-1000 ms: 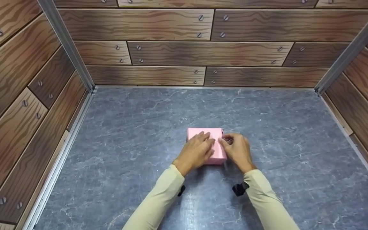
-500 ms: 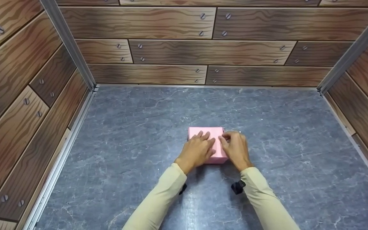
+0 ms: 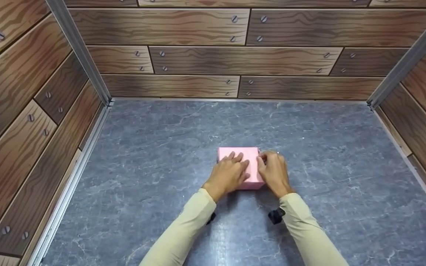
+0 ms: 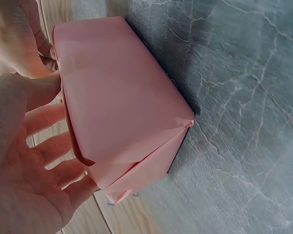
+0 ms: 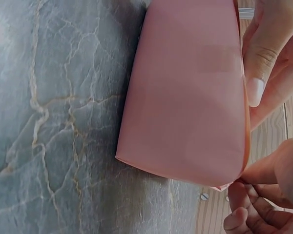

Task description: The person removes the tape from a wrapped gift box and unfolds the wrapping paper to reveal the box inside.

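A box wrapped in pink paper sits on the grey marbled surface, below the middle of the head view. My left hand rests on its top with fingers spread. In the left wrist view, folded paper with a loose-looking point shows at one end of the box. My right hand is at the box's right edge, where thumb and forefinger pinch the wrapping paper near a corner. In the right wrist view those curled fingers meet the paper's edge; exactly what lies between the tips is partly hidden.
Wood-print walls enclose the grey marbled surface at the back and both sides. Metal rails run along the base of the walls. A small black device is on my right wrist.
The right thumb and forefinger have shifted slightly over the box's right edge, coming off its top face. The left hand stays on the box, which has barely moved.
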### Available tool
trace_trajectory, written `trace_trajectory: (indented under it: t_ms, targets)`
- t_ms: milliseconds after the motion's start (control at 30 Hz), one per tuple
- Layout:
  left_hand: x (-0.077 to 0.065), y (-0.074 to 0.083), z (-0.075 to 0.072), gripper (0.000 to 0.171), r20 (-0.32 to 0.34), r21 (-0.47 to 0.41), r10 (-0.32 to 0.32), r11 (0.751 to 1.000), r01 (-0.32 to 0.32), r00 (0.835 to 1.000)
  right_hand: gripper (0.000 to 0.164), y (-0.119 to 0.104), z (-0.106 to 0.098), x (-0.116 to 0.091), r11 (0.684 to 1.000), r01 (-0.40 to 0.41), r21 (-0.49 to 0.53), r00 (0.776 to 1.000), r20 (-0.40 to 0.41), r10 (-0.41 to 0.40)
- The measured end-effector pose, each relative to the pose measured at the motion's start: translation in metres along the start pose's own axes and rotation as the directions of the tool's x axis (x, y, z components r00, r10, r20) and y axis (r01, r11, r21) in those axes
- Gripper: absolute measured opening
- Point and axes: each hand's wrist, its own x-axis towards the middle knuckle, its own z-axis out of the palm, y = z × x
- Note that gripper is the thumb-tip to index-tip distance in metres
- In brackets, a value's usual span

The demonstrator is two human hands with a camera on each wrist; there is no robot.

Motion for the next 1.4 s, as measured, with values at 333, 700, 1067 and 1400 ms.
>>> trace_trajectory:
  t_ms: [333, 700, 1067, 1400]
  targets:
    - [-0.0017, -0.0003, -0.0006, 0.041, -0.010, 0.017, 0.003, 1.000, -0.003, 1.000, 0.006, 0.0012, -0.0011, 0.0004, 1.000, 0.006, 0.015, 1.000, -0.015, -0.006]
    - [-0.0010, -0.0011, 0.0014, 0.041, 0.002, -0.004, 0.000, 1.000, 0.000, 1.000, 0.008, 0.0020, -0.0042, 0.0000, 0.999, -0.039, 0.030, 0.999, -0.006, 0.040]
    - [-0.0010, 0.0001, 0.0004, 0.044, 0.029, -0.038, -0.015, 0.999, 0.017, 0.999, 0.009, 0.0065, -0.0063, -0.0012, 0.997, -0.062, 0.041, 0.998, 0.005, 0.062]
    - [-0.0009, 0.0009, -0.0018, 0.043, 0.011, -0.026, -0.005, 1.000, 0.005, 1.000, 0.008, 0.0076, -0.0084, -0.0004, 0.997, -0.074, 0.033, 0.997, 0.001, 0.074]
